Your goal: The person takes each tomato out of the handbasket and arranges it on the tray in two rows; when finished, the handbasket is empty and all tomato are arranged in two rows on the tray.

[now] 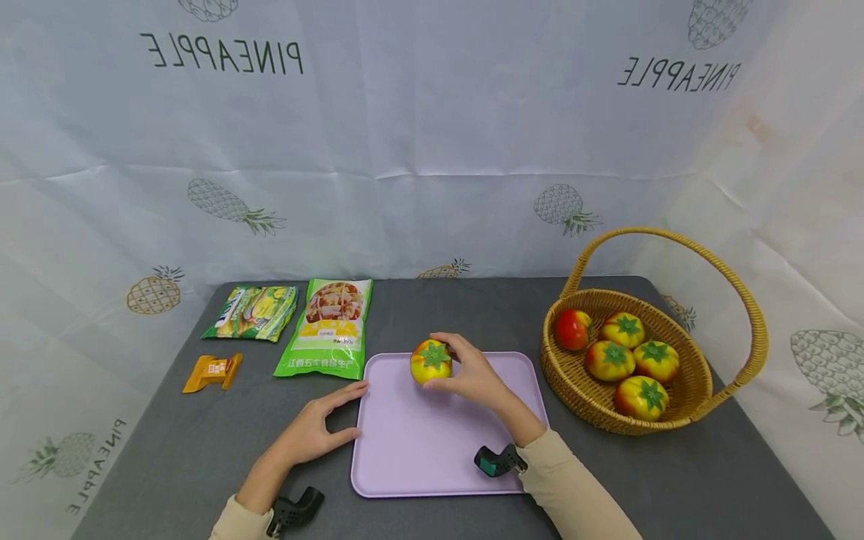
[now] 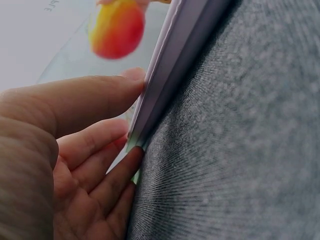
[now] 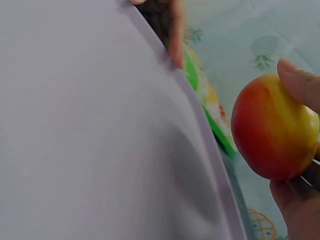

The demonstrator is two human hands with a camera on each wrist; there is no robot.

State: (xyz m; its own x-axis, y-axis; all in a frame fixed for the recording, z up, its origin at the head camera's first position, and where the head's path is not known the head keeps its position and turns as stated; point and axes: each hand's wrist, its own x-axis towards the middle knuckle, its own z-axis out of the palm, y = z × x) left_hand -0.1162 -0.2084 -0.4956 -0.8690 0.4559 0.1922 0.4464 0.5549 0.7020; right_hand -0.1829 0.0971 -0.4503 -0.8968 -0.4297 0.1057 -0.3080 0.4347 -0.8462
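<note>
A lilac tray (image 1: 432, 442) lies on the grey table in front of me. My right hand (image 1: 472, 371) grips a yellow-red tomato (image 1: 430, 361) with a green calyx just above the tray's far part; the right wrist view shows the tomato (image 3: 272, 129) clear of the tray (image 3: 100, 140). My left hand (image 1: 317, 427) rests on the table with fingers straight, touching the tray's left edge (image 2: 165, 85). In the left wrist view the fingertips (image 2: 131, 82) press against that rim, and the tomato (image 2: 117, 30) is blurred beyond it.
A wicker basket (image 1: 702, 390) with a tall handle stands right of the tray and holds several tomatoes. Two green food packets (image 1: 328, 328) (image 1: 253, 311) and a small orange packet (image 1: 212, 371) lie at the left. Pineapple-print cloth walls the table behind and at both sides.
</note>
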